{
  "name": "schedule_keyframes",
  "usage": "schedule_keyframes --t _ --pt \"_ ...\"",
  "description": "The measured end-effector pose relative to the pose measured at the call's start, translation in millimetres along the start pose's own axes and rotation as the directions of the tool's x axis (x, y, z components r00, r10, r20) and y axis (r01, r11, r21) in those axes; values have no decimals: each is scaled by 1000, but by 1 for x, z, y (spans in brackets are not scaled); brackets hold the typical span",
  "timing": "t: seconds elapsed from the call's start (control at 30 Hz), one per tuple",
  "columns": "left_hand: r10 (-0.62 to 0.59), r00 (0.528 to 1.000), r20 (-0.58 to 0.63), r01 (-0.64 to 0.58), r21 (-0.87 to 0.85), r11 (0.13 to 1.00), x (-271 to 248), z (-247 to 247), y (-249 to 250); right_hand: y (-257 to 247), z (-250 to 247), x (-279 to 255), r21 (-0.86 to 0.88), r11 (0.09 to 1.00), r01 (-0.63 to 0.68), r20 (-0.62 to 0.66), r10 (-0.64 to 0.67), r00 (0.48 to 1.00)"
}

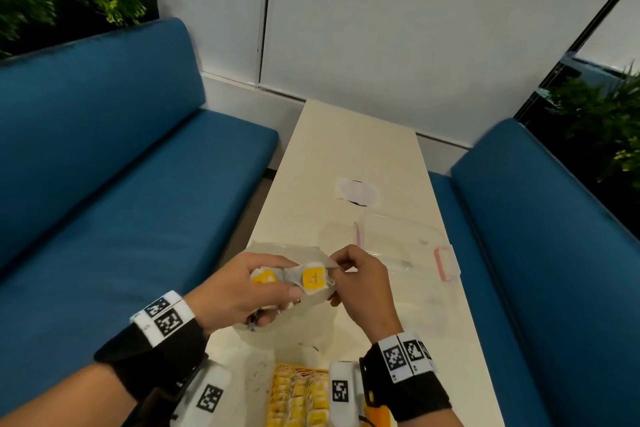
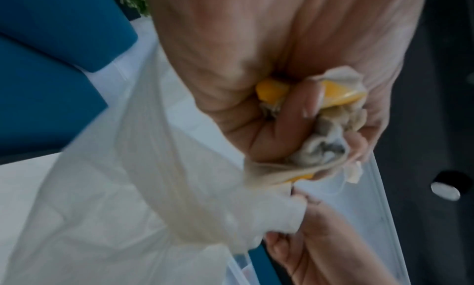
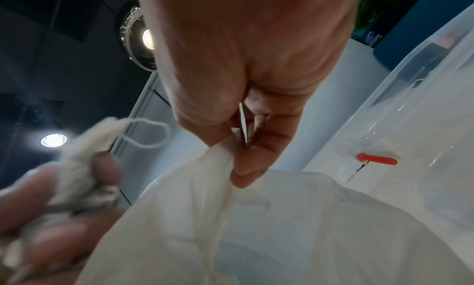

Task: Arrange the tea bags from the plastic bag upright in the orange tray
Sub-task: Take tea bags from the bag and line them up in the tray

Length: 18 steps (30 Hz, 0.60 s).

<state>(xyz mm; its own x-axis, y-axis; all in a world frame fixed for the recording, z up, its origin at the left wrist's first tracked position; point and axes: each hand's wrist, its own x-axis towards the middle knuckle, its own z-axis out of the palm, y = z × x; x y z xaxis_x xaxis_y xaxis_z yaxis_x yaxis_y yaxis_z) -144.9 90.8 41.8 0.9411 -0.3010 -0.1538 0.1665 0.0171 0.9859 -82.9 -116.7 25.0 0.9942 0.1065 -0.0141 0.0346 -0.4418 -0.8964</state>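
Note:
My left hand (image 1: 277, 291) grips a bunch of tea bags (image 1: 313, 279) with yellow tags, held above the table. In the left wrist view my left hand (image 2: 320, 117) has its fingers curled round the crumpled tea bags (image 2: 341, 94). My right hand (image 1: 341, 270) pinches the edge of the translucent plastic bag (image 1: 287, 326), which hangs below both hands. The right wrist view shows my right hand (image 3: 241, 147) with thumb and finger pinching the plastic bag (image 3: 282, 218). At the bottom edge of the head view lies the orange tray (image 1: 277, 371), with several tea bags in rows.
A clear plastic container (image 1: 398, 246) with pink latches lies on the white table (image 1: 353, 149) just beyond my hands. A small white item (image 1: 356, 192) lies farther back. Blue benches (image 1: 121, 184) flank the table on both sides.

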Motion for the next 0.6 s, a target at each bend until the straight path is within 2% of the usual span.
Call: schedule_keyframes --t 0.17,0.3,0.43,0.6 --pt "74 992 -105 -85 -98 992 -32 -24 -6 9 -6 -3 -16 999 32 16 -32 999" --pt "33 984 -176 -49 -87 995 -46 -41 -27 18 -10 -4 6 1000 18 8 -18 1000" --pt "-10 976 -216 1 -45 999 -50 -37 -39 28 -14 -2 29 999 -22 4 21 1000" --pt "-2 969 -249 28 100 995 -48 -20 -52 35 -22 3 53 996 -77 -10 77 997"
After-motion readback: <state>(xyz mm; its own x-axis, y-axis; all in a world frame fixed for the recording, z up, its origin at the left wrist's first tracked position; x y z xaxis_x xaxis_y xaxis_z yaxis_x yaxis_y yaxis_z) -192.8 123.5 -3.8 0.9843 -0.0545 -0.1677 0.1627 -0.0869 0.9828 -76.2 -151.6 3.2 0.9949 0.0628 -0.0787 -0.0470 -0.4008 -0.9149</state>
